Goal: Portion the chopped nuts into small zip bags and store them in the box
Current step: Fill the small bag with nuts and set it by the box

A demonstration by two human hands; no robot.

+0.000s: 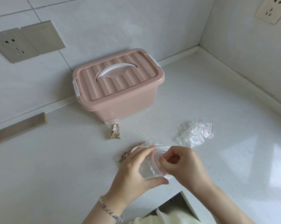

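Over a white bench (55, 159), the left hand (135, 173) holds and the right hand (183, 165) pinches a small clear plastic zip bag (150, 169). The film looks flimsy and slippery, probably best gripped at its stiffer red-lined mouth.

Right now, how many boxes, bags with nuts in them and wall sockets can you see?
Boxes: 1, the pink box.
Bags with nuts: 2, a small bag by the box and a bigger bag nearer.
Wall sockets: 2, a grey socket and a cream socket.
Total: 5, leaving out the empty bag held by the left hand and right hand.
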